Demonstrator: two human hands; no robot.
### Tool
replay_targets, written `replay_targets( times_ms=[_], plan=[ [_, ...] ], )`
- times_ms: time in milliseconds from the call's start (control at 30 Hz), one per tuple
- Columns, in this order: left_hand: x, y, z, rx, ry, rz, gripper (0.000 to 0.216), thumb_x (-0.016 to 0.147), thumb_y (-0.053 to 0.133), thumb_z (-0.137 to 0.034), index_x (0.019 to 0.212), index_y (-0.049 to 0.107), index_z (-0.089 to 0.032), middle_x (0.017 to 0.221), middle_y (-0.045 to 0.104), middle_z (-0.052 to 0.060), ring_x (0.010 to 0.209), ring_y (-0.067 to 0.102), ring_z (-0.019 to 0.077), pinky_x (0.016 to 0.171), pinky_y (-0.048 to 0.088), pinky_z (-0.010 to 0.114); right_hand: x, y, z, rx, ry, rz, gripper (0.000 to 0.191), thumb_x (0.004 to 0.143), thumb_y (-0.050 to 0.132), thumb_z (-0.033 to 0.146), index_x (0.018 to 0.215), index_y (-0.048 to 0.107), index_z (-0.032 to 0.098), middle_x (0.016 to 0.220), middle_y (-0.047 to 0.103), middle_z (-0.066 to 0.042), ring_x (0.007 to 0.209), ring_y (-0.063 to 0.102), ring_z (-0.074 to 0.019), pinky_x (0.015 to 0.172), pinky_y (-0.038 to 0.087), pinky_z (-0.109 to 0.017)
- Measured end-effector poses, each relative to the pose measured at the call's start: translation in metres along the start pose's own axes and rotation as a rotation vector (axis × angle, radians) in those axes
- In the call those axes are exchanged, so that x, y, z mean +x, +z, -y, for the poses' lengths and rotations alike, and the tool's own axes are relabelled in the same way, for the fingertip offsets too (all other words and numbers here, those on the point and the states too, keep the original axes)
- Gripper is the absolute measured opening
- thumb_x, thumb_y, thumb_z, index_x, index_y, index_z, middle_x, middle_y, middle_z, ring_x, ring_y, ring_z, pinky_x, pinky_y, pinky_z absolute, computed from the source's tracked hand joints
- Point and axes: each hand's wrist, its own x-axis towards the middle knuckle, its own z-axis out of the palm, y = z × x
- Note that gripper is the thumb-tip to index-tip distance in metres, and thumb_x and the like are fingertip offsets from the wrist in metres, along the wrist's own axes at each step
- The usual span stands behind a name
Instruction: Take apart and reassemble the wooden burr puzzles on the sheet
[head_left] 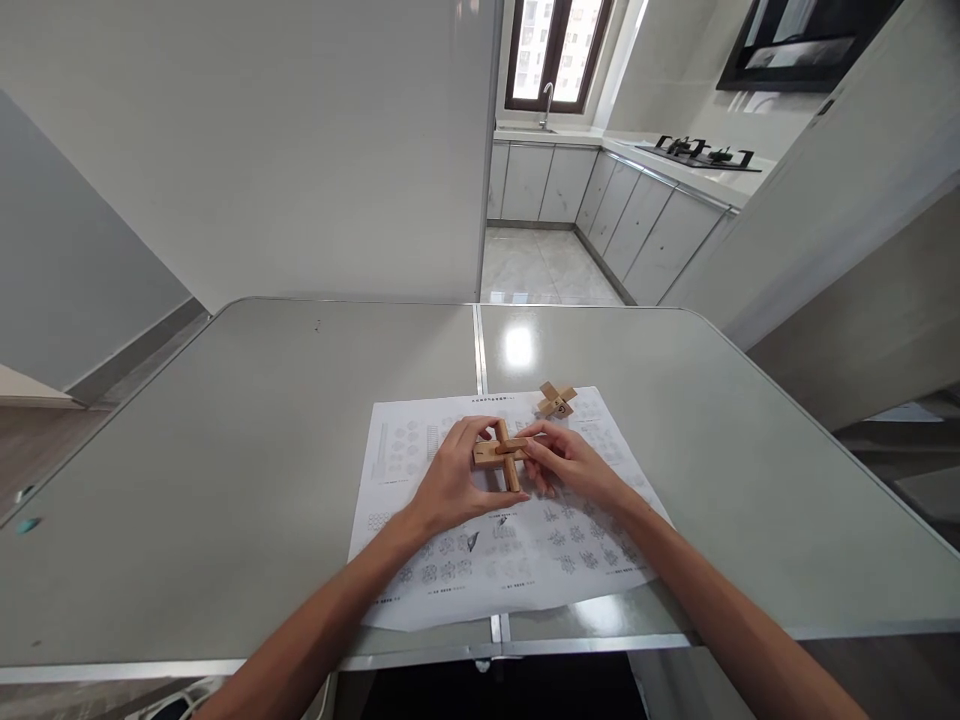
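Between my hands, above a printed sheet [450,590], is a wooden interlocking puzzle [489,455] made of crossed sticks. My left hand [450,475] grips it from the left, with the thumb at the lower end of the upright stick and fingers at its upper end. My right hand [566,462] pinches the right end of a horizontal stick. The fingers partly cover the piece. Another assembled wooden puzzle [556,401], star-shaped with dark marks, rests on the sheet's upper right part, beyond my right hand.
The sheet, full of small diagrams, lies across the metal seam [480,350] of a grey table [247,470]. A small teal object [28,525] sits by the left edge. Beyond the table are a white wall [337,150] and a kitchen with a stove [697,152].
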Motion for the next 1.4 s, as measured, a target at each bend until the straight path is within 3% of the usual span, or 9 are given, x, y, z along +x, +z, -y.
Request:
replay_targets(
  times_ms=[167, 600, 800, 933, 1200, 1400],
  plan=[
    [-0.001, 0.002, -0.001, 0.030, 0.075, -0.014, 0.089, 0.070, 0.098, -0.047, 0.141, 0.047, -0.030, 0.137, 0.061, 0.009, 0.124, 0.061, 0.0325, 0.105, 0.054, 0.052, 0.000, 0.000, 0.001, 0.015, -0.030, -0.012, 0.041, 0.100, 0.066, 0.062, 0.110, 0.064, 0.021, 0.066, 0.064, 0.004, 0.048, 0.058, -0.0108, 0.047, 0.045, -0.024],
    [-0.002, 0.003, -0.003, -0.015, 0.059, -0.042, 0.089, 0.066, 0.100, -0.044, 0.136, 0.047, -0.029, 0.131, 0.061, 0.007, 0.118, 0.062, 0.0294, 0.099, 0.056, 0.048, -0.004, -0.007, -0.001, 0.149, -0.025, -0.010, 0.034, 0.100, 0.070, 0.056, 0.110, 0.065, 0.024, 0.063, 0.062, 0.006, 0.045, 0.055, -0.0102, 0.045, 0.044, -0.024],
    [-0.002, 0.007, 0.003, 0.003, 0.003, -0.086, 0.088, 0.067, 0.098, -0.051, 0.135, 0.048, -0.028, 0.129, 0.063, 0.009, 0.110, 0.065, 0.0296, 0.094, 0.057, 0.050, -0.003, -0.012, 0.003, 0.297, -0.055, -0.221, 0.040, 0.093, 0.076, 0.060, 0.109, 0.064, 0.026, 0.062, 0.059, 0.008, 0.042, 0.047, -0.0091, 0.042, 0.036, -0.023],
    [-0.002, 0.008, 0.004, -0.022, -0.013, -0.129, 0.089, 0.066, 0.099, -0.048, 0.136, 0.047, -0.028, 0.126, 0.065, 0.007, 0.105, 0.065, 0.0268, 0.095, 0.057, 0.049, 0.001, -0.007, 0.002, 0.132, -0.071, -0.389, 0.038, 0.096, 0.072, 0.060, 0.105, 0.065, 0.024, 0.074, 0.066, 0.003, 0.052, 0.054, -0.0112, 0.049, 0.044, -0.026],
    [-0.002, 0.005, -0.002, -0.082, -0.056, -0.143, 0.085, 0.066, 0.098, -0.048, 0.135, 0.053, -0.028, 0.130, 0.066, 0.009, 0.105, 0.066, 0.0278, 0.095, 0.057, 0.050, 0.002, 0.001, -0.010, -0.418, -0.134, -0.470, 0.041, 0.102, 0.058, 0.062, 0.109, 0.068, 0.022, 0.078, 0.073, -0.003, 0.069, 0.067, -0.0214, 0.065, 0.052, -0.033],
    [0.002, -0.002, 0.002, -0.645, -0.257, 0.007, 0.082, 0.077, 0.088, -0.059, 0.144, 0.053, -0.025, 0.130, 0.072, 0.016, 0.118, 0.070, 0.0335, 0.102, 0.055, 0.053, 0.002, 0.003, -0.013, -0.718, -0.226, -0.447, 0.035, 0.107, 0.055, 0.054, 0.109, 0.075, 0.025, 0.100, 0.079, -0.008, 0.085, 0.071, -0.0272, 0.077, 0.054, -0.040]
  ],
)
